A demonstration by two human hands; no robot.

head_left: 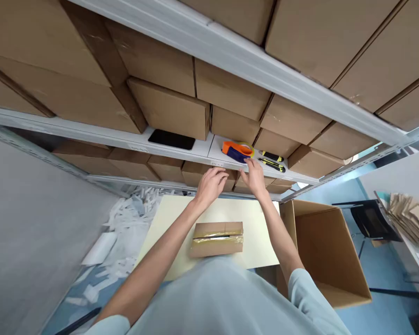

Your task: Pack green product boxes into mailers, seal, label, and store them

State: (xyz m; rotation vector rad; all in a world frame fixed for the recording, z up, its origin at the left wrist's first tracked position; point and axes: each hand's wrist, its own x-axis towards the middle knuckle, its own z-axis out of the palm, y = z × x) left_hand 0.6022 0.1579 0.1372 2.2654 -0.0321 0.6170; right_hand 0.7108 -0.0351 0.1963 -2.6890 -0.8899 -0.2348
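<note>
My right hand (254,177) reaches up at the shelf edge, its fingertips at the blue end of an orange and blue tape dispenser (237,151); whether they touch it is unclear. Nothing is gripped in it. My left hand (211,185) hovers just below the shelf edge, fingers loosely spread and bent, holding nothing. Between my forearms, a small taped cardboard box (216,239) lies on the cream table (171,214), with a narrow gap between its top flaps. Yellow and black cutters (272,164) rest on the shelf right of the dispenser.
A black phone (172,139) lies on the white shelf (204,148). Cardboard boxes (164,104) fill the racks above and behind. A large open carton (328,246) stands right of the table. White paper scraps (132,223) cover the floor at left. Further right is a black chair (373,221).
</note>
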